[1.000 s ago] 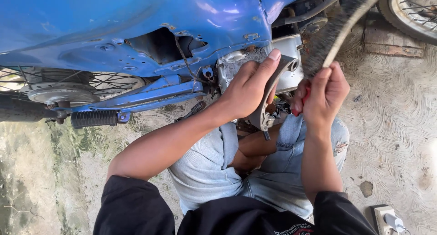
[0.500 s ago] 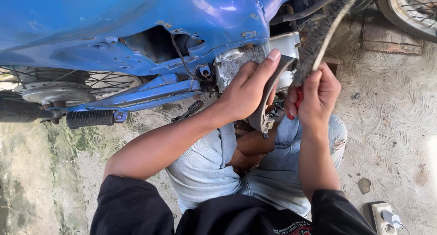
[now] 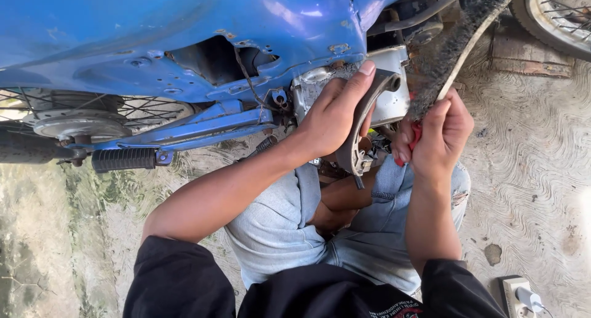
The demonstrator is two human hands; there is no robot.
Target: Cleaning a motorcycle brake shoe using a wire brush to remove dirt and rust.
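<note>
Under blue motorcycle [image 3: 184,28], left hand [image 3: 335,108] gripping brake shoe [image 3: 363,127], right hand [image 3: 437,133] (closed) holding brush [image 3: 455,41]

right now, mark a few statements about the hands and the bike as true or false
1. The left hand holds a curved grey metal part. True.
2. The right hand is empty. False: it grips a brush with dark bristles.
3. The motorcycle body is red. False: it is blue.
4. A black ribbed footpeg sticks out below the blue frame. True.
5. The person wears long sleeves down to the wrists. False: the forearms are bare below black sleeves.
</note>
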